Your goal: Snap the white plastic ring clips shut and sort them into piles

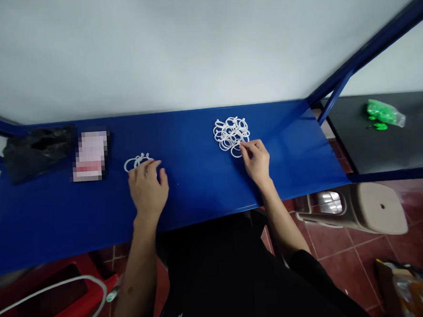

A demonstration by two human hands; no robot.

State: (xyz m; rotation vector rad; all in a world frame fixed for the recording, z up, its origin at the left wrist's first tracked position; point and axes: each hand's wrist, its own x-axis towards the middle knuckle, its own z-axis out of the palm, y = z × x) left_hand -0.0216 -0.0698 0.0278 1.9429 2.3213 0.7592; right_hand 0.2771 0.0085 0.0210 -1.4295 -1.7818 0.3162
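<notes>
A pile of several white plastic rings [230, 133] lies on the blue shelf [199, 188] right of centre. My right hand [256, 161] rests just below that pile, its fingers pinched on a ring at the pile's lower edge. A smaller cluster of white rings [135, 161] lies left of centre. My left hand [148, 188] sits palm down right behind it, fingers curled with the tips touching those rings.
A black bag [35, 150] and a blurred pink-white packet [90, 155] lie at the shelf's left end. A black surface [386, 152] to the right holds a bag of green pieces [384, 113]. A beige stool [365, 209] and red stool [62, 301] stand below.
</notes>
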